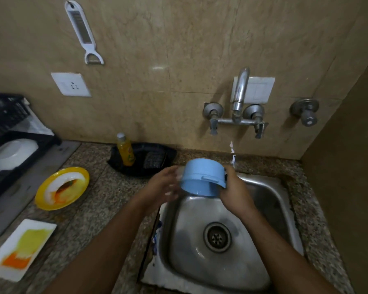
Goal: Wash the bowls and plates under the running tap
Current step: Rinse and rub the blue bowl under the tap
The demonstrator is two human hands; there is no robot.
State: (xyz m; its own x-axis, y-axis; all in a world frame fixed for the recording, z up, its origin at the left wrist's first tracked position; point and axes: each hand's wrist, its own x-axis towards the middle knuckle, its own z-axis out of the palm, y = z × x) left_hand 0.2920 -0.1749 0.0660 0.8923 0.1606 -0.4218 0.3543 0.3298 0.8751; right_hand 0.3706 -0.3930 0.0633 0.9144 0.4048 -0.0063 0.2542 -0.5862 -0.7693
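A light blue bowl point(202, 177) with a small side handle is held upside down over the far left corner of the steel sink point(270, 200). My right hand point(235, 193) grips its right rim. My left hand point(165, 184), fingers spread and blurred, lies against the bowl's left side. A thin stream of water point(232, 152) falls from the wall tap point(239, 92) just right of the bowl. A round yellow plate point(62, 187) with orange smears and a white rectangular plate point(19, 249) with yellow and orange stains lie on the granite counter at left.
A black dish rack point(6, 145) at far left holds a white bowl point(14, 153). A black tray point(142, 159) behind the sink carries a yellow soap bottle point(125, 150) and a scrubber point(154, 161). A wall socket and a hanging peeler are above.
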